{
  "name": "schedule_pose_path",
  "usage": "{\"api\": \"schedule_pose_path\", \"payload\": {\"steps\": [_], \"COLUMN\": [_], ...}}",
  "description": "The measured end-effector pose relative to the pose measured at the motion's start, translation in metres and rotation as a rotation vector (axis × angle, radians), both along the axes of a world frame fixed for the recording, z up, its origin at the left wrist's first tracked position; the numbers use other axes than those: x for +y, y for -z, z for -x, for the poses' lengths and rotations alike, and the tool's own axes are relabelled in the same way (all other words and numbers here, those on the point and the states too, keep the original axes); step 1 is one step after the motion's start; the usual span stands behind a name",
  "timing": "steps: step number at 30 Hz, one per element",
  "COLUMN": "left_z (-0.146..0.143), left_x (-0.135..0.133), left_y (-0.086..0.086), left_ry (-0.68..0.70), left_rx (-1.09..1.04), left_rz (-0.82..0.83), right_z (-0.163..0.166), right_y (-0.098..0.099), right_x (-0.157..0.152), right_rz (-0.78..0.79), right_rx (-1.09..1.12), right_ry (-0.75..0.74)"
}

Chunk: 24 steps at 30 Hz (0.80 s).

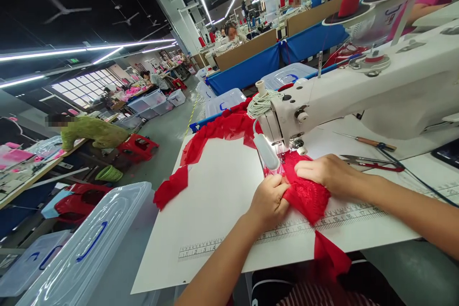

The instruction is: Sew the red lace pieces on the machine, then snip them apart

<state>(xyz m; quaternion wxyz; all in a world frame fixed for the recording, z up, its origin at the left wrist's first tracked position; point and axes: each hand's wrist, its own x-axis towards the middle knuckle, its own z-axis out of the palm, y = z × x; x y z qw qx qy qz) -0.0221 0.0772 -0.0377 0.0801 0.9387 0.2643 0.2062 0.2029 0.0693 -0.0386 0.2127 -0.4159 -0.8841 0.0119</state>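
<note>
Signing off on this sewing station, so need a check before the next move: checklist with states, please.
1. Left hand on the red fabric: ok, at its left edge.
2. Right hand on the fabric: ok, fingers on its upper part.
3. Fingers clear of needle: cannot tell, needle not distinguishable.
4. Scissors apart from fabric: ok, lying to its right.
5. Fabric fully on the white table: not ok, a red end hangs over the front edge.
</note>
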Motion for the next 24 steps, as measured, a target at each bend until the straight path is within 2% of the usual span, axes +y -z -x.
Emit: {"api": "schedule_pose_path", "payload": {"steps": [3, 8, 11, 16, 21, 24], "left_z": [0.000, -0.002, -0.004, 0.001, 0.006, 0.005], "left_x": [-0.001, -0.003, 0.000, 0.007, 0.002, -0.005], "left_y": [0.000, -0.002, -0.006, -0.015, -0.019, -0.019], "left_ry": [0.002, -0.036, -0.027, 0.030, 0.026, 0.009], "left_rx": [0.024, 0.187, 0.239, 0.286, 0.289, 0.276], "left_rz": [-0.014, -0.196, -0.250, -0.343, -0.266, -0.239], "right_z": [0.003, 0.003, 0.002, 0.001, 0.002, 0.003], "right_y": [0.004, 0.011, 0.015, 0.010, -0.005, -0.008], "right_x": [0.000, -0.002, -0.001, -0.001, -0.006, -0.008], "right_rz": [0.029, 0.087, 0.112, 0.181, 0.353, 0.334], "right_rx": [0.057, 0.126, 0.149, 0.168, 0.138, 0.099], "right_ry": [-0.013, -0.056, -0.067, -0.071, -0.068, -0.060]}}
